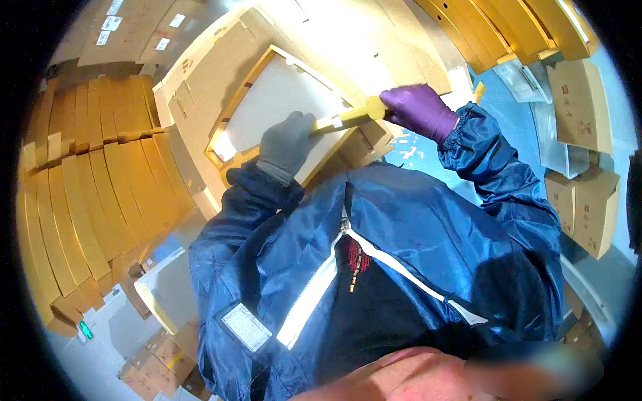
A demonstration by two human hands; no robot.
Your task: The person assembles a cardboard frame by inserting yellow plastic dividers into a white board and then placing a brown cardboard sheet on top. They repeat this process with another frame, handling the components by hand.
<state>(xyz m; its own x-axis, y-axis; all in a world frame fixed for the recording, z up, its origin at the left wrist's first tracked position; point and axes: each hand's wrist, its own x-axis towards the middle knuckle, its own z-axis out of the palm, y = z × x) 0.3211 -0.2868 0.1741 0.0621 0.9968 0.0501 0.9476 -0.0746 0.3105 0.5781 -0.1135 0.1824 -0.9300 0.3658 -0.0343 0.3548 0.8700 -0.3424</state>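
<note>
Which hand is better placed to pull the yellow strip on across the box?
Right, probably. The right hand in the purple glove grips the free end of the yellow strip and has open space beside it. The left hand in the grey glove pins the strip's other end against the open cardboard box.

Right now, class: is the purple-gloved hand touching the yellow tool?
Touching. The head view shows the purple-gloved hand closed around one end of the yellow tool.

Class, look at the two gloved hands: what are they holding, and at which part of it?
A yellow bar-like tool. The left hand, grey-gloved, grips its near end; the right hand, purple-gloved, holds its far, rounded end, over a flat white panel.
</note>
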